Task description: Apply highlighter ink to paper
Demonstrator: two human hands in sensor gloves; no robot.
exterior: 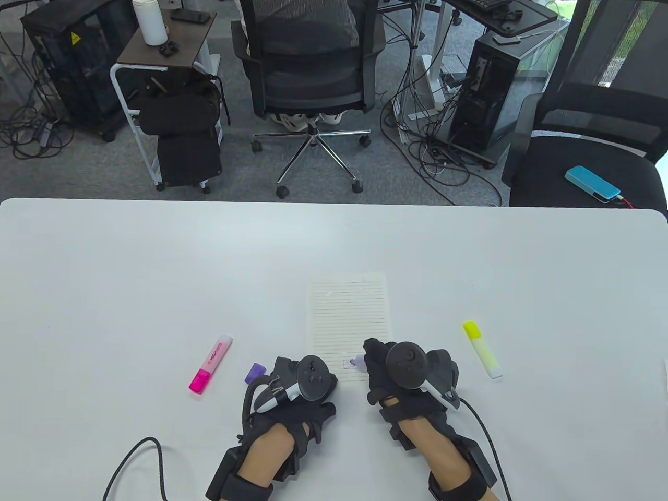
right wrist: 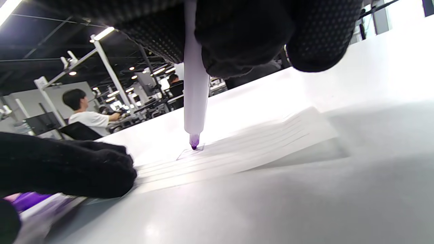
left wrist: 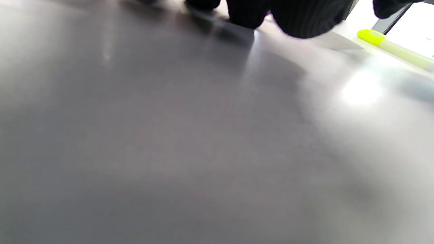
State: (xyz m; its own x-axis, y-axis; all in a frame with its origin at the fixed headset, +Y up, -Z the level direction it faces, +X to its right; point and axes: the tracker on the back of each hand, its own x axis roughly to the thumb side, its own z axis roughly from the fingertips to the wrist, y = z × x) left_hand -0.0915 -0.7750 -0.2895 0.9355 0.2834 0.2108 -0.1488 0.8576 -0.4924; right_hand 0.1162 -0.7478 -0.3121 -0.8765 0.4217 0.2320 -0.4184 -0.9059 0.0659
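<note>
1. Three highlighters out; the purple highlighter [right wrist: 196, 101] is in use, its tip on the paper [exterior: 350, 313] at the near edge, in a small drawn box.
2. Right hand [exterior: 404, 370] pinches it, fingers curled round the barrel.
3. Left hand [exterior: 302, 383] rests on the paper's near-left corner; finger curl unclear.
4. Progress: ink just starting, barely a mark; most left.
5. Purple cap [exterior: 255, 372] lies left of the paper; pink highlighter [exterior: 210, 364] further left, yellow highlighter [exterior: 482, 349] right, both capped.
6. Containers: none visible.

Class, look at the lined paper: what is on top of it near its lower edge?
The purple highlighter's tip touches the lined paper, held by the right hand. The left hand rests at its lower left corner. Both hands cover part of that edge, hiding any ink there.
</note>
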